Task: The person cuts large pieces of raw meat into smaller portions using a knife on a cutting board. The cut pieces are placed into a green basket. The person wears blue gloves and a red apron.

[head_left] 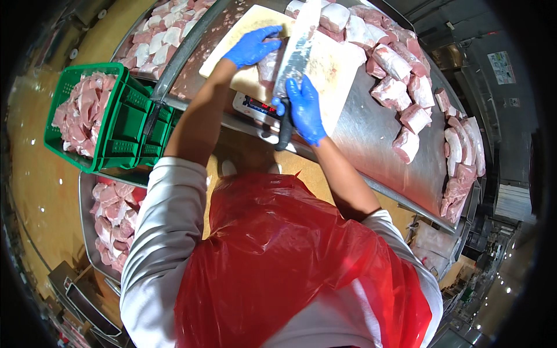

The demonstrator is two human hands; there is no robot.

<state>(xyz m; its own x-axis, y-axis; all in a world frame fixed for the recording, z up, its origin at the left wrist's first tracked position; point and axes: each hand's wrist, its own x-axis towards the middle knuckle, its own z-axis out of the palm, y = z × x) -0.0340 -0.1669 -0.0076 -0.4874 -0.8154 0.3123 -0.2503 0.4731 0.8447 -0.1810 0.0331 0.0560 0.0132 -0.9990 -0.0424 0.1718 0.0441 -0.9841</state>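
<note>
A large knife [295, 58] with a wide blade and black handle is in my right hand [305, 110], its fingers closed around the handle end. The blade points away from me and stands along the right side of a piece of raw meat [268, 67]. My left hand [252, 46] holds that piece from its left, partly covering it; the blade hides its right edge. Both hands wear blue gloves. Beneath them lies a pale cutting board [342, 75]. A small scale [258, 108] with a red lit display shows at the board's near edge.
Cut meat chunks [400, 69] are heaped on the steel table [371, 136] to the right, with long strips [464, 145] beyond. At left stand a green crate [110, 124] of meat trimmings, a tray of pieces [159, 43] and a lower metal bin [87, 223] of meat.
</note>
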